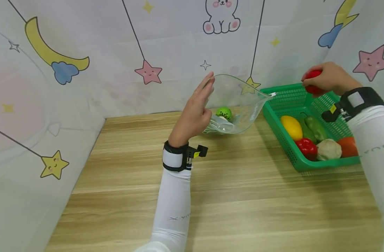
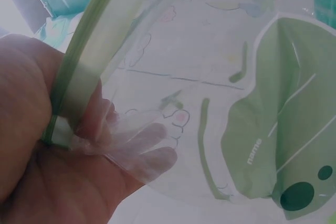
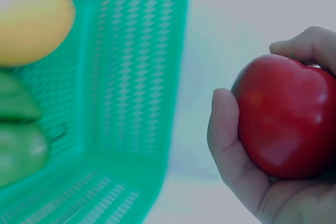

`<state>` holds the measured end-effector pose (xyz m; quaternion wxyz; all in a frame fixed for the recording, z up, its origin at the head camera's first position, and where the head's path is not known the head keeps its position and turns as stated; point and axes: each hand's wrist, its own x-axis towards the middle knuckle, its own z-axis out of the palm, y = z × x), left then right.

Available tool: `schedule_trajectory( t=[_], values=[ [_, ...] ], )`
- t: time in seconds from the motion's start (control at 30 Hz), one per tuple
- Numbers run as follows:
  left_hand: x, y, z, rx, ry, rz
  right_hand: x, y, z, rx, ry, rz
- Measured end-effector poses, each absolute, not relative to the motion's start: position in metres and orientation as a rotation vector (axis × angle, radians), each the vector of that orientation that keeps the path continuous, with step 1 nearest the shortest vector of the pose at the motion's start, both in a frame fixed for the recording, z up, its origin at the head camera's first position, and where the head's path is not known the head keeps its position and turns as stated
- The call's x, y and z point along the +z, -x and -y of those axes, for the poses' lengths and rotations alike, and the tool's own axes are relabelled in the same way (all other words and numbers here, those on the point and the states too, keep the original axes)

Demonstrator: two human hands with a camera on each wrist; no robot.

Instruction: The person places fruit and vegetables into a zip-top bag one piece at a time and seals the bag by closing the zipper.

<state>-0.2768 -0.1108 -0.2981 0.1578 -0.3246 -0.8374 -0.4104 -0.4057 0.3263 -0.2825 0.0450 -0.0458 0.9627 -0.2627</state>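
My left hand grips one edge of a clear zip bag by its green zip strip. In the left wrist view, the thumb is outside the strip and several fingers show through the film. The bag's mouth gapes; inside lies a green fruit with black specks, like a cut kiwi. My right hand holds a glossy red round fruit with a dimpled top, its thumb and fingers curled round it. In the head view, that hand is raised over the back of the green basket.
In the basket lie a yellow fruit, green peppers, a red glossy pepper-like piece, a whitish lumpy vegetable and an orange-red piece. A printed cloth backdrop rises behind the wooden table.
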Motion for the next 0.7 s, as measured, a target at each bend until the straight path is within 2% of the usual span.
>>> schedule_trajectory(
  t=[0.37,0.7],
  values=[
    [-0.298,0.276,0.109,-1.180,0.941,2.386,-0.231,0.389,-0.282,-1.045,0.315,-3.017],
    [-0.296,0.277,0.109,-1.202,0.969,2.367,-0.197,0.352,-0.218,-1.010,0.549,-3.120]
  ],
)
